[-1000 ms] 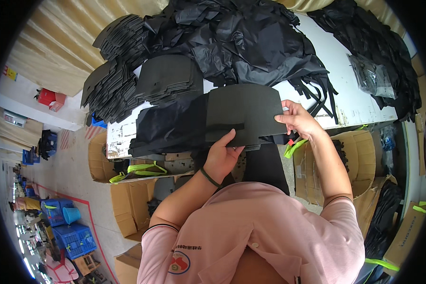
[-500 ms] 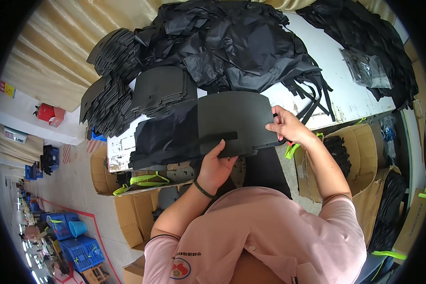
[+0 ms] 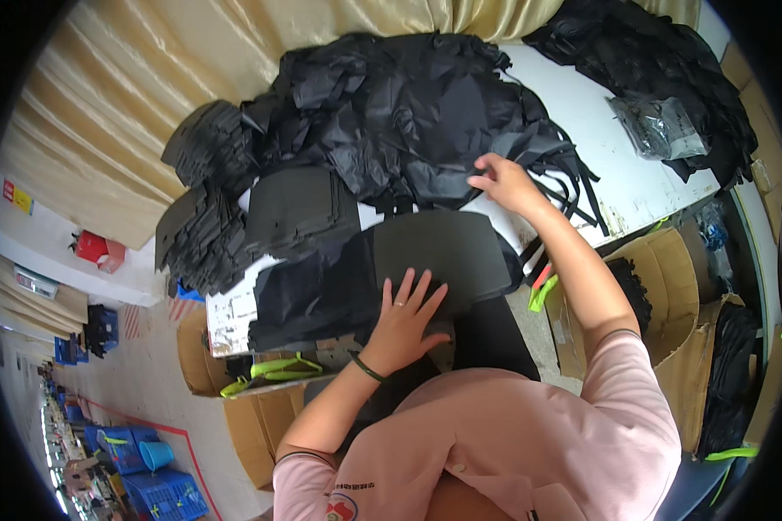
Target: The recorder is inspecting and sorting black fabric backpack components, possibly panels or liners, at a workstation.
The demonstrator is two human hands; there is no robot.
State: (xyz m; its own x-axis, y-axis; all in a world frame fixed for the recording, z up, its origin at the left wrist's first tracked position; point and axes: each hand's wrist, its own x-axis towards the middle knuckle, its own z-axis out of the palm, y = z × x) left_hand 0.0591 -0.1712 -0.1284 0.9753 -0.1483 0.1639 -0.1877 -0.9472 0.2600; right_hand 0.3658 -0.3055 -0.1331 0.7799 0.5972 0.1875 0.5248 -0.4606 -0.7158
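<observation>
Panel (image 3: 460, 250), long axis left-right, curved edge toward fabric pile (image 3: 400, 113).

Pale pink short-sleeved polo (image 3: 539, 443) — dark-trimmed cuffs (image 3: 621, 332), round red-blue emblem (image 3: 342, 509) plus dark lettering (image 3: 356, 489) up front. Dark wristband (image 3: 369, 368) and thin ring (image 3: 399, 304) on the left side — black trousers (image 3: 493, 343).

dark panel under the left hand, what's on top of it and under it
The left hand's spread fingers lie over the dark panel's near left part. Black fabric shows beside its left edge; what lies directly beneath is covered.
</observation>
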